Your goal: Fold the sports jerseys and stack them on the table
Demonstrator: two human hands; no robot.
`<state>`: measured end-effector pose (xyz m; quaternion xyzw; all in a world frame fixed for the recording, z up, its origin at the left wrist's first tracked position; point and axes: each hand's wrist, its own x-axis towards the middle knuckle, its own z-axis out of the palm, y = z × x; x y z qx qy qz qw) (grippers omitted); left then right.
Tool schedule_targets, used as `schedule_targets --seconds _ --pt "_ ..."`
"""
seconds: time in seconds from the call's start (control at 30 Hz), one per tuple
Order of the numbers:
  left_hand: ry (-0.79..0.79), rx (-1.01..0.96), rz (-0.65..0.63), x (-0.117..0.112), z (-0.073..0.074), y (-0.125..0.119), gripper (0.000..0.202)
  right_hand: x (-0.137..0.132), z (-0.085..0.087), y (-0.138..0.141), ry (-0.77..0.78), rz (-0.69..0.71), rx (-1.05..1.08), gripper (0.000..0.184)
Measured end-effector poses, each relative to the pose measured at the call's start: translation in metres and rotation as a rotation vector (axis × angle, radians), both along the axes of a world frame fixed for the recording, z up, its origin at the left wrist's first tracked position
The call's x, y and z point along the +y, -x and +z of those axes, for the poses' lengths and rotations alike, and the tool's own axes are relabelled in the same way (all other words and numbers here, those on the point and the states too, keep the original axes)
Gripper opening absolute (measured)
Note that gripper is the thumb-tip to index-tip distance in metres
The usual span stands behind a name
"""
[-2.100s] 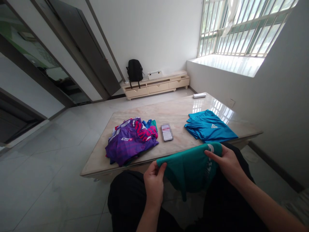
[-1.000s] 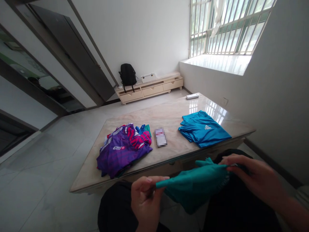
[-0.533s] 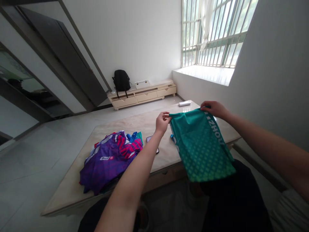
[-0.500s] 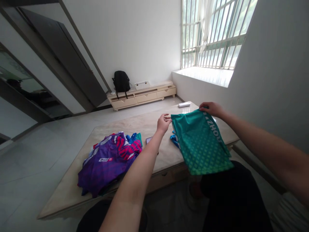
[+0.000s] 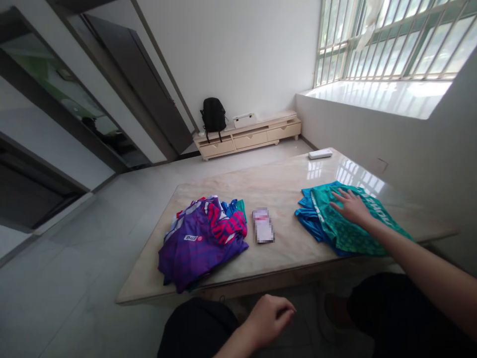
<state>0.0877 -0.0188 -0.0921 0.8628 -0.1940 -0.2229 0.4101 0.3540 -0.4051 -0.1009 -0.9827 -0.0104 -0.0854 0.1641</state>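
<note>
Fingers (image 5: 337, 195) of the right hand (image 5: 350, 206) lie spread and flat, palm down, on a green shirt (image 5: 354, 223) that sits folded on top of a blue shirt (image 5: 309, 219) at the right end of the marble table (image 5: 276, 184). The left hand (image 5: 268, 318) is off the table, low over the person's lap, fingers curled loosely inward w/ nothing in them.

Near the middle of the table: a phone (image 5: 263, 225), lying flat, well apart from both shirts. To its left, a loose pile of purple and pink clothes (image 5: 203, 238), unfolded, w/ its near edge close to the table's front edge.

Risk, as a judgement: the green shirt's near end reaches to the front-right table edge, so a sideways drag of the palm on the polished top could skew the 2-shirt stack or tip it off. The purple pile could likewise slide off if nudged.

Containers: none on the table. A low cabinet (image 5: 248, 135) w/ shut drawers stands at the far wall, contents hidden; a black backpack (image 5: 213, 115) and a white box (image 5: 244, 120) sit on it. A white remote (image 5: 320, 153) lies at the table's far end.
</note>
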Motion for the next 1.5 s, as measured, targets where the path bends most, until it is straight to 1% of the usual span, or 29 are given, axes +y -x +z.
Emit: schedule_targets --seconds 0.07,0.1,0.13,0.17,0.23,0.3,0.37,0.4,0.47,0.57,0.63,0.7,0.73,0.8,0.83,0.87,0.9,0.97,1.0,1.07,1.13,1.17,1.23,1.3,1.37,1.4,1.5 --pt "0.031 0.000 0.127 0.008 -0.001 -0.007 0.027 -0.002 0.016 -0.012 0.000 -0.012 -0.107 0.062" --pt "0.061 0.003 0.183 0.011 0.000 -0.012 0.028 -0.001 0.019 -0.017 0.005 -0.027 -0.151 0.064" --pt "0.092 0.007 0.235 0.014 0.000 -0.018 0.029 0.003 0.018 -0.020 0.016 -0.042 -0.176 0.066" --pt "0.116 0.007 0.286 0.016 0.000 -0.023 0.030 0.008 0.012 -0.021 0.031 -0.052 -0.177 0.067" --pt "0.137 -0.004 0.366 0.022 0.000 -0.030 0.031 0.020 -0.012 -0.020 0.066 -0.036 -0.107 0.066" --pt "0.153 -0.001 0.400 0.027 -0.002 -0.031 0.031 0.030 -0.043 -0.019 0.119 0.005 0.015 0.066" --pt "0.180 0.025 0.407 0.031 -0.002 -0.030 0.032 0.032 -0.067 -0.020 0.176 0.036 0.090 0.068" --pt "0.190 0.030 0.408 0.032 -0.001 -0.030 0.032 0.030 -0.075 -0.021 0.203 0.045 0.104 0.069" --pt "0.199 0.016 0.408 0.035 0.002 -0.032 0.033 0.025 -0.082 -0.024 0.230 0.055 0.099 0.071" --pt "0.187 -0.089 0.419 0.044 0.011 -0.041 0.031 0.021 -0.080 -0.025 0.241 0.056 0.102 0.071" --pt "0.150 -0.243 0.489 0.060 0.018 -0.050 0.028 0.023 -0.076 -0.023 0.238 0.054 0.113 0.071" --pt "0.125 -0.396 0.631 0.085 0.027 -0.057 0.027 0.026 -0.072 -0.021 0.229 0.057 0.128 0.071" --pt "0.134 -0.435 0.719 0.101 0.031 -0.061 0.029 0.027 -0.068 -0.022 0.222 0.061 0.139 0.072" --pt "0.167 -0.439 0.864 0.135 0.038 -0.066 0.036 0.027 -0.058 -0.026 0.205 0.071 0.160 0.074" --pt "0.160 -0.434 0.892 0.153 0.041 -0.068 0.038 0.027 -0.052 -0.029 0.195 0.071 0.167 0.075" --pt "0.123 -0.445 0.885 0.171 0.042 -0.069 0.040 0.026 -0.045 -0.031 0.183 0.063 0.165 0.076" --pt "0.052 -0.471 0.851 0.188 0.043 -0.069 0.041 0.025 -0.039 -0.032 0.173 0.046 0.149 0.078" --pt "-0.165 -0.486 0.770 0.216 0.039 -0.067 0.047 0.026 -0.032 -0.029 0.157 -0.020 0.086 0.078" --pt "-0.283 -0.448 0.742 0.226 0.035 -0.066 0.053 0.028 -0.033 -0.024 0.150 -0.058 0.061 0.078" --pt "-0.478 -0.308 0.697 0.237 0.026 -0.061 0.071 0.035 -0.042 -0.011 0.143 -0.106 0.061 0.078" --pt "-0.579 -0.205 0.652 0.238 0.019 -0.057 0.082 0.042 -0.056 0.002 0.141 -0.108 0.103 0.076" --pt "-0.595 -0.193 0.629 0.236 0.017 -0.056 0.081 0.045 -0.063 0.007 0.137 -0.098 0.119 0.076" --pt "-0.602 -0.206 0.611 0.231 0.018 -0.057 0.075 0.048 -0.071 0.011 0.119 -0.085 0.122 0.075" --pt "-0.588 -0.223 0.616 0.226 0.022 -0.059 0.071 0.048 -0.072 0.011 0.094 -0.083 0.111 0.074" --pt "-0.562 -0.245 0.642 0.222 0.027 -0.061 0.065 0.048 -0.069 0.011 0.071 -0.085 0.098 0.072" --pt "-0.544 -0.259 0.653 0.221 0.030 -0.061 0.058 0.047 -0.067 0.012 0.056 -0.085 0.088 0.070" --pt "-0.492 -0.310 0.669 0.218 0.039 -0.059 0.024 0.049 -0.059 0.020 -0.010 -0.076 0.049 0.063"
